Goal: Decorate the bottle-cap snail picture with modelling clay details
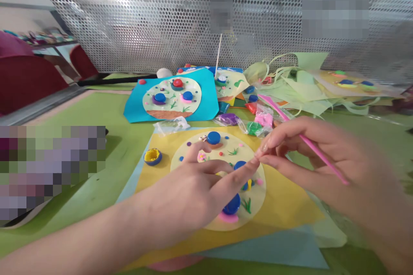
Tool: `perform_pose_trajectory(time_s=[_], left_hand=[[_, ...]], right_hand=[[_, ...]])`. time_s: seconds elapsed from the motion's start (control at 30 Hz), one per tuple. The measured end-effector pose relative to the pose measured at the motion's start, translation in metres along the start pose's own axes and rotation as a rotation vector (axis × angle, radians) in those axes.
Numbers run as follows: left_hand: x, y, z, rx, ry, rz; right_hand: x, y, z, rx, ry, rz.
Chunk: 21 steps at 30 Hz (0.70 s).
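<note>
My left hand (196, 189) reaches over a cream paper circle (206, 223) on a yellow sheet (277, 219), its fingers spread apart. One of its fingertips meets the pinched fingertips of my right hand (309, 150); anything between them is too small to make out. A thin pink modelling tool (318, 154) with a flat end rests slantwise in my right hand. On the circle sit a blue cap (213, 138) at the top and another blue cap (231, 204) above a pink clay strip (228, 218). Green clay grass (246, 205) stands beside it. My left hand hides part of the circle.
A blue cap with yellow clay (152, 157) lies left of the circle. Behind are bagged purple clay (227, 119), green clay (254, 128) and a finished-looking picture on turquoise paper (206, 94). Pale green paper scraps (300, 79) pile up at the back right.
</note>
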<state>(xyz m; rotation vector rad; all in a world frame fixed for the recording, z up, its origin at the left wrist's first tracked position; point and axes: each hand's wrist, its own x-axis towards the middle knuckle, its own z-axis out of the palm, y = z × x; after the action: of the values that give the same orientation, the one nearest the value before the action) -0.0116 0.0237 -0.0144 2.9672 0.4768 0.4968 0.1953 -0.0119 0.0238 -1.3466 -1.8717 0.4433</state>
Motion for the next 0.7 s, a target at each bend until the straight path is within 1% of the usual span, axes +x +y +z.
perform_pose_trajectory(time_s=[0.13,0.27,0.4,0.5,0.53,0.6,0.7], left_hand=[[0.000,0.002,0.000,0.033,0.001,0.014],[0.000,0.003,-0.004,0.009,-0.005,0.006],[0.001,0.002,-0.009,-0.051,0.016,-0.021],[0.002,0.002,-0.011,-0.092,0.053,-0.069],[0.002,0.003,-0.012,-0.132,0.074,-0.101],[0.003,0.006,-0.013,-0.297,0.126,-0.224],[0.004,0.010,-0.014,-0.702,0.147,-0.472]], right_hand=[[0.001,0.001,0.000,-0.008,-0.004,-0.028],[0.001,0.000,-0.001,0.003,-0.013,-0.025],[0.002,0.000,-0.001,0.002,-0.037,-0.024],[0.001,0.000,-0.001,-0.006,-0.032,-0.028],[0.000,0.000,-0.001,0.000,-0.033,-0.032],[0.000,-0.001,0.000,0.025,-0.040,-0.038],[-0.001,-0.002,0.001,0.068,-0.040,-0.035]])
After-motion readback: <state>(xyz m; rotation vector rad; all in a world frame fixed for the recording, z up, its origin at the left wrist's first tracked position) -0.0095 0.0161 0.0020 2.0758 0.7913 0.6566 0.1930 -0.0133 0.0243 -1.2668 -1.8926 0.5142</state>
